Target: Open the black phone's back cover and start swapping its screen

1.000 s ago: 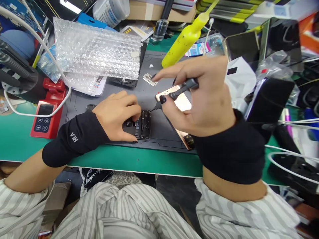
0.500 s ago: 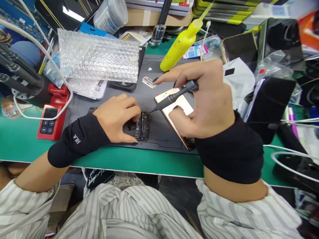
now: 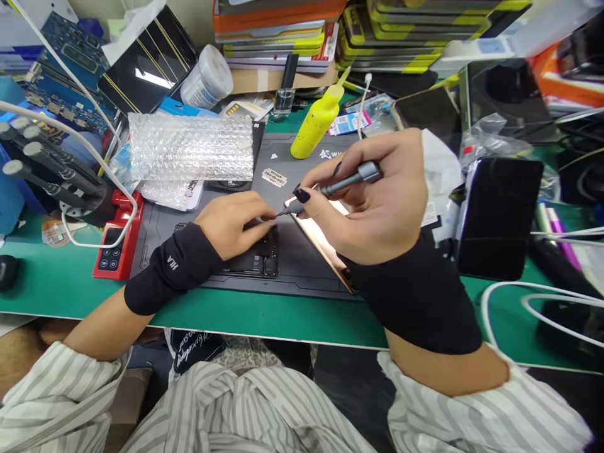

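Observation:
My right hand [image 3: 372,201] is closed on a grey precision screwdriver [image 3: 346,181], held at a slant with its thin bit pointing left. At the tip of that bit, my left hand [image 3: 238,223] has thumb and fingers pinched together. Whatever they hold there is too small to make out. Beneath my left hand lies an opened phone [image 3: 267,263], its dark inner parts showing at the right end and the rest covered. A gold phone panel [image 3: 321,244] rests on the mat under my right hand, partly hidden by it.
On the dark work mat [image 3: 292,277] are a razor blade [image 3: 274,177], a yellow bottle [image 3: 314,126] and a bubble-wrap pouch [image 3: 191,148]. A red device with buttons [image 3: 113,251] stands left. A black-screened phone [image 3: 497,217] and white cables [image 3: 519,286] are at right.
My right hand has turned, laying the screwdriver flatter and lifting its tip off the opened phone. My left fingers have closed together at the bit's tip. The head view has shifted.

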A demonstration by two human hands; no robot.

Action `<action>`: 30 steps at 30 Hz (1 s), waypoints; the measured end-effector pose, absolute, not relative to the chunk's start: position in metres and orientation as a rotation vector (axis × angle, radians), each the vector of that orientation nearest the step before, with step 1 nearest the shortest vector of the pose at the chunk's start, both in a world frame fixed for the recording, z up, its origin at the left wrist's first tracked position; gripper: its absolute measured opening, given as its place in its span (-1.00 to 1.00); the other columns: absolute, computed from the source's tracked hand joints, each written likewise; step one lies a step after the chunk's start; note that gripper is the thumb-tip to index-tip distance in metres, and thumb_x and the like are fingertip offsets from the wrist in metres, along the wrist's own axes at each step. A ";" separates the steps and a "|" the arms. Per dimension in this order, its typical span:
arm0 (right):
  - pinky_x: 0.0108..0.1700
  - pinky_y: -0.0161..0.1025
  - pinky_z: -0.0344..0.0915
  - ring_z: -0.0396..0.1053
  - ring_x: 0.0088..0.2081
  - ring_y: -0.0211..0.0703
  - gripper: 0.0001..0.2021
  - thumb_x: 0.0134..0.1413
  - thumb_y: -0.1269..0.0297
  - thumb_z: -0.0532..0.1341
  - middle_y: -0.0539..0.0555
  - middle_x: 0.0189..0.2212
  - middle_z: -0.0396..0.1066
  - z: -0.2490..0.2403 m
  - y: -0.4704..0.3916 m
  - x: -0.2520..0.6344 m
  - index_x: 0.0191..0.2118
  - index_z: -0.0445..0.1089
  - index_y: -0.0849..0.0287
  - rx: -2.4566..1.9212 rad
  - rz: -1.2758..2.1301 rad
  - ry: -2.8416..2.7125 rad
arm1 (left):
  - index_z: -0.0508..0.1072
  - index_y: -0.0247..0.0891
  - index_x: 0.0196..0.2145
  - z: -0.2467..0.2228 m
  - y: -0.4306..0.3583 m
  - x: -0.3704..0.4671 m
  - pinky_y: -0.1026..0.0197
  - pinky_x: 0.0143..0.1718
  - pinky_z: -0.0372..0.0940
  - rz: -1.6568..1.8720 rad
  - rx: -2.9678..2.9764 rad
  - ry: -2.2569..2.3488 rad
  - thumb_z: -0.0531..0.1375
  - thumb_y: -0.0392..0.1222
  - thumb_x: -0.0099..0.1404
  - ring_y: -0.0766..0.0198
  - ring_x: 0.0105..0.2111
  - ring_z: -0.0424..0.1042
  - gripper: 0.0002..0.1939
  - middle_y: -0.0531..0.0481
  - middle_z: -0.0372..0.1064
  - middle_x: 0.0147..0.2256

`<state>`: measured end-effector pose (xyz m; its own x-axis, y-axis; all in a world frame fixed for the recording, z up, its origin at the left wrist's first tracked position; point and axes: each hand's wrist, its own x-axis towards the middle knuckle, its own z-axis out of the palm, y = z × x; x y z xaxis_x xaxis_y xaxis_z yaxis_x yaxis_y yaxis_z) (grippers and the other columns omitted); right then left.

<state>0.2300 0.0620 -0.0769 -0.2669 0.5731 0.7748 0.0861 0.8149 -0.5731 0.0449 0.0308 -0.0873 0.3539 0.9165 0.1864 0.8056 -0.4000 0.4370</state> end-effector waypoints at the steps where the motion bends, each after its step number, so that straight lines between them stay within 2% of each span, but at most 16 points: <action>1: -0.51 -0.27 0.38 0.40 -0.44 -0.18 -0.64 -0.16 0.56 0.23 -0.02 -0.44 0.30 -0.077 0.062 0.230 -0.30 0.04 0.14 -0.516 0.509 -1.797 | 0.45 -0.17 -0.21 -0.088 0.033 0.045 0.57 -0.14 0.10 0.575 2.336 1.575 -0.09 0.07 0.22 0.74 -0.26 0.23 -0.57 0.08 0.37 -0.20; 3: -0.48 -0.27 0.38 0.40 -0.42 -0.19 -0.65 -0.14 0.55 0.23 -0.03 -0.43 0.30 -0.079 0.062 0.230 -0.29 0.04 0.14 -0.538 0.475 -1.783 | 0.46 -0.11 -0.22 -0.089 0.036 0.043 0.52 -0.08 0.11 0.496 2.305 1.697 -0.12 0.07 0.23 0.69 -0.21 0.24 -0.57 0.11 0.38 -0.19; 7: -0.55 -0.33 0.33 0.40 -0.44 -0.20 -0.65 -0.17 0.52 0.25 -0.02 -0.45 0.29 -0.083 0.062 0.228 -0.29 0.06 0.16 -0.529 0.400 -1.877 | 0.44 -0.05 -0.21 -0.088 0.039 0.041 0.44 0.02 0.11 0.381 2.252 1.811 -0.05 0.04 0.19 0.64 -0.15 0.23 -0.65 0.15 0.36 -0.15; 12: -0.59 -0.39 0.28 0.38 -0.50 -0.29 -0.71 -0.09 0.44 0.23 -0.04 -0.46 0.32 -0.088 0.062 0.224 -0.32 0.07 0.16 -0.539 0.280 -1.998 | 0.44 -0.14 -0.15 -0.087 0.038 0.036 0.53 -0.15 0.07 0.556 2.244 1.774 -0.02 -0.05 0.18 0.72 -0.30 0.20 -0.63 0.08 0.36 -0.17; 16: -0.59 -0.37 0.29 0.34 -0.54 -0.30 -0.76 -0.05 0.42 0.22 -0.05 -0.46 0.34 -0.088 0.062 0.224 -0.33 0.09 0.12 -0.573 0.239 -2.015 | 0.45 -0.13 -0.20 -0.083 0.034 0.033 0.53 -0.14 0.05 0.556 2.218 1.854 -0.03 -0.04 0.17 0.69 -0.26 0.22 -0.65 0.10 0.36 -0.21; 18: -0.62 -0.37 0.25 0.31 -0.58 -0.32 -0.78 -0.03 0.40 0.22 -0.05 -0.49 0.33 -0.087 0.062 0.221 -0.34 0.10 0.13 -0.563 0.109 -2.014 | 0.45 -0.11 -0.22 -0.081 0.031 0.033 0.53 -0.12 0.05 0.494 2.189 1.884 -0.04 -0.03 0.17 0.69 -0.24 0.22 -0.66 0.12 0.36 -0.22; 22: -0.72 -0.32 0.00 0.13 -0.71 -0.35 -0.71 -0.02 0.24 0.27 -0.07 -0.64 0.18 -0.087 0.062 0.210 -0.41 0.08 0.16 -0.588 -0.377 -1.953 | 0.44 -0.14 -0.26 -0.079 0.022 0.038 0.53 -0.17 0.01 0.422 2.185 1.878 -0.06 -0.08 0.16 0.70 -0.29 0.17 -0.67 0.12 0.35 -0.26; 24: -0.70 -0.31 -0.06 0.07 -0.72 -0.36 -0.72 0.00 0.22 0.25 -0.09 -0.66 0.11 -0.086 0.064 0.208 -0.40 0.08 0.16 -0.619 -0.460 -1.964 | 0.44 -0.16 -0.26 -0.081 0.019 0.040 0.51 -0.18 0.00 0.392 2.184 1.853 -0.06 -0.06 0.15 0.69 -0.29 0.16 -0.66 0.11 0.34 -0.26; 26: -0.69 -0.35 -0.03 0.09 -0.71 -0.38 -0.76 0.00 0.30 0.23 -0.09 -0.64 0.10 -0.081 0.066 0.212 -0.36 0.08 0.16 -0.538 -0.360 -2.076 | 0.43 -0.14 -0.22 -0.083 0.017 0.040 0.48 -0.13 0.03 0.371 2.195 1.792 -0.04 0.02 0.13 0.65 -0.24 0.18 -0.62 0.09 0.33 -0.22; 28: -0.66 -0.40 0.10 0.17 -0.64 -0.39 -0.75 -0.03 0.41 0.20 -0.06 -0.54 0.16 -0.072 0.069 0.221 -0.30 0.06 0.17 -0.391 -0.114 -2.269 | 0.42 -0.12 -0.18 -0.086 0.017 0.039 0.44 -0.07 0.05 0.355 2.217 1.724 0.02 0.14 0.08 0.60 -0.19 0.17 -0.56 0.08 0.31 -0.17; 30: -0.54 -0.41 0.27 0.28 -0.50 -0.35 -0.72 -0.05 0.50 0.15 0.03 -0.40 0.24 -0.064 0.072 0.230 -0.23 0.04 0.19 -0.268 0.152 -2.457 | 0.43 -0.11 -0.18 -0.087 0.017 0.038 0.41 -0.05 0.04 0.333 2.235 1.682 0.05 0.21 0.03 0.58 -0.19 0.15 -0.51 0.06 0.29 -0.14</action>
